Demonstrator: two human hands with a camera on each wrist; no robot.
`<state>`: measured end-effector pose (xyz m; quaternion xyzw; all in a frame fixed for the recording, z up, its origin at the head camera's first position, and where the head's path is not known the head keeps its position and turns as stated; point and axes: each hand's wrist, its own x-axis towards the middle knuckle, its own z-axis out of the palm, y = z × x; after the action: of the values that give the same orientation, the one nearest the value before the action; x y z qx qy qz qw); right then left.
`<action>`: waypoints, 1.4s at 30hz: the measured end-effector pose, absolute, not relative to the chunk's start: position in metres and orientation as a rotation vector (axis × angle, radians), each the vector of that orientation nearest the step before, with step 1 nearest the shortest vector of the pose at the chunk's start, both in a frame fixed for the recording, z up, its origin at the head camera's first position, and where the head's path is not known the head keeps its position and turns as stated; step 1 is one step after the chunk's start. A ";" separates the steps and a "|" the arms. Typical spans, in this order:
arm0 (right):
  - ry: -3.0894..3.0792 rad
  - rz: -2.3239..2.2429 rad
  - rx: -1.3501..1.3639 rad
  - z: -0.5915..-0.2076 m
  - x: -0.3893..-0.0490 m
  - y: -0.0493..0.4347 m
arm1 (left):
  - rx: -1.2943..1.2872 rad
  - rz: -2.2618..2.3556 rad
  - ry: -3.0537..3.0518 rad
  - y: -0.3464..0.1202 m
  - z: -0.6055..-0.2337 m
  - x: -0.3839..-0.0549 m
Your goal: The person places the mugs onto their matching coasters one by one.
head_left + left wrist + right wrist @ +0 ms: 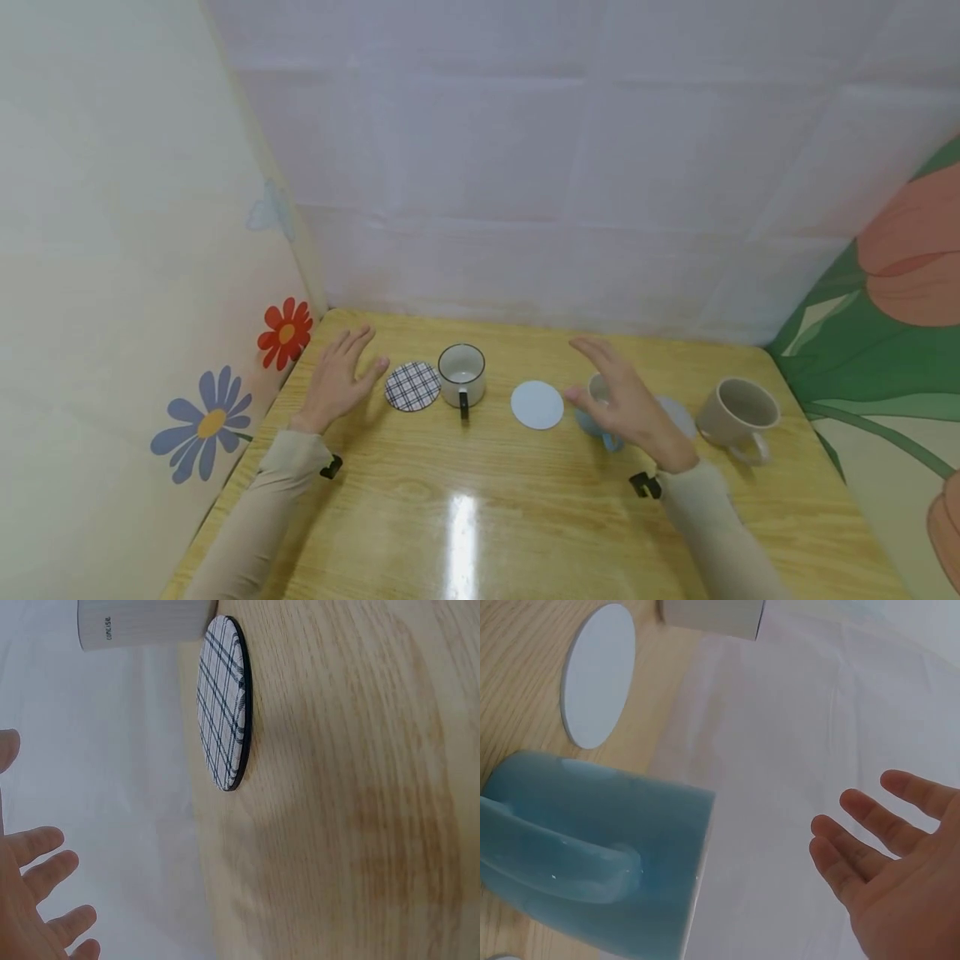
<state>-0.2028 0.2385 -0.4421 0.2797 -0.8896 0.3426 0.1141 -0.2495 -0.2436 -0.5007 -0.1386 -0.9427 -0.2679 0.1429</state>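
My left hand (341, 379) hovers over the table's left side, its fingers spread and holding nothing. Just right of it lies a round plaid coaster (412, 386), white with dark lines and a black edge in the left wrist view. A white mug (462, 375) with a black rim and black handle stands beside that coaster. My right hand (618, 400) is raised above a light blue mug (600, 855), fingers extended and nothing held; in the head view it partly hides this mug. Left of the blue mug is a pale round coaster (537, 405).
On the right stands a larger beige mug (738, 412), its handle toward the front right. Next to it, a greyish round coaster (677, 415) is partly covered by my right hand. A pale cloth wall (480, 167) rises behind the wooden table (405, 508), with flower-printed walls on both sides.
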 end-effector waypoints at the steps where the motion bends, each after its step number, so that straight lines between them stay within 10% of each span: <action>1: -2.611 1.010 0.819 -0.442 -0.202 0.238 | -0.400 -0.770 -2.720 -0.243 -0.501 -0.249; 42: -2.633 1.042 0.875 -0.470 -0.191 0.202 | -0.483 -0.776 -2.864 -0.233 -0.527 -0.237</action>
<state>-0.1907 0.2020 -0.4697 0.2940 -0.8849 0.3502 0.0889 -0.2374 -0.2331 -0.5269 -0.1604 -0.9504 -0.2576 0.0674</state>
